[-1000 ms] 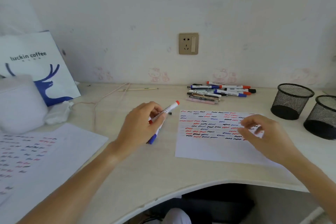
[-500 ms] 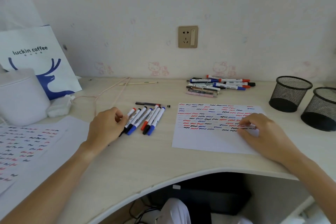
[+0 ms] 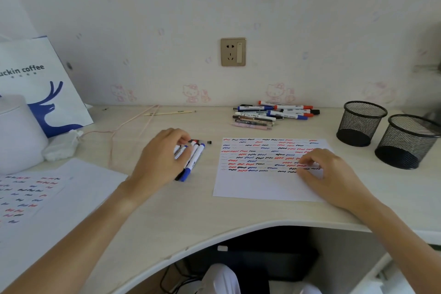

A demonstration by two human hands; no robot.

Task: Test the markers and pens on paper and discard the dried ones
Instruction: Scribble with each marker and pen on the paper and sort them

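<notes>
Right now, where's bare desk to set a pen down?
Free: the strip between the marker row under the left hand and the test sheet; the front edge below both; the gap between the sheet and the mesh cups. Crowded: the pen pile at the wall, the papers on the left.

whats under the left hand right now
The left hand covers a row of markers lying on the desk. Blue and red capped ends stick out past the fingers; the markers further left are hidden, so their number cannot be told.
</notes>
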